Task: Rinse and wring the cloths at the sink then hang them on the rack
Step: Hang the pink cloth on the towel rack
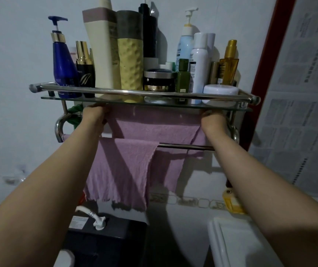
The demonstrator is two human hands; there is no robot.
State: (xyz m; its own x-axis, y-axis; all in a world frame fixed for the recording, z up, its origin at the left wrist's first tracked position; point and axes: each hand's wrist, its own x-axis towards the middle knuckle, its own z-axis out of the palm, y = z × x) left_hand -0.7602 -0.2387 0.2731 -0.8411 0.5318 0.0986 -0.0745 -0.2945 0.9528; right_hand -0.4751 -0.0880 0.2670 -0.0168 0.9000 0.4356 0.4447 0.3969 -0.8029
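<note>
White wall behind the rack (144,92): your left hand (93,117) and right hand (213,122) each pinch an end of the back cloth (154,130), stretched sideways along its rail between them.

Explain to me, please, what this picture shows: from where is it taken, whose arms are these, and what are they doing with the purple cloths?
There is no robot here. A camera worn on a person's head looks forward and down, so both arms are that person's own. The left hand and the right hand each hold a top end of a purple cloth, spreading it on the back bar of a wall rack, just under the glass shelf. A second purple cloth already hangs over the front bar. The shelf carries bottles and jars, among them a blue pump bottle. The fingers are mostly hidden under the shelf.
</note>
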